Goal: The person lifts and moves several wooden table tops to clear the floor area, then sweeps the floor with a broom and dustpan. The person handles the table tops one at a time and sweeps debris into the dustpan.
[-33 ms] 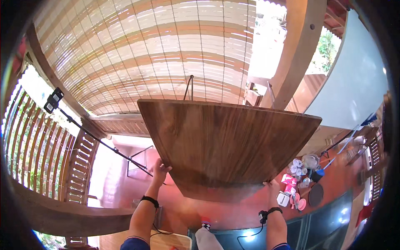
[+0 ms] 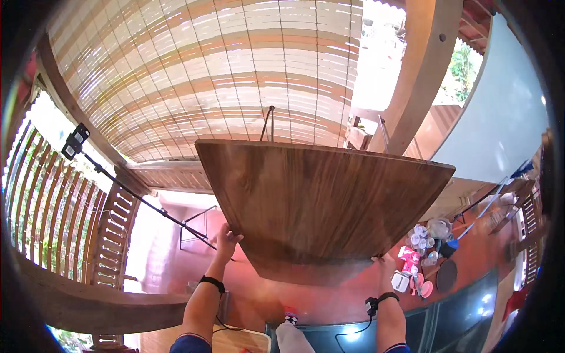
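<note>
A large brown wooden tabletop [image 2: 323, 206] stands tilted up in front of me, its broad grained face toward me. Thin metal legs [image 2: 268, 125] poke out past its upper edge. My left hand [image 2: 226, 241] grips the tabletop's left edge near the lower corner, with the fingers bent. At the lower right edge, my right hand [image 2: 384, 263] holds the board, and part of its fingers is hidden. Both wrists wear black bands, and a small black device [image 2: 371, 305] is on the right one.
On the red floor at right lie pink and white items [image 2: 409, 267], clear plastic cups [image 2: 419, 238] and a dark round disc [image 2: 446, 275]. A black stand [image 2: 159, 210] rises at left. A bamboo blind [image 2: 223, 76] hangs behind, beside a wooden post [image 2: 419, 76].
</note>
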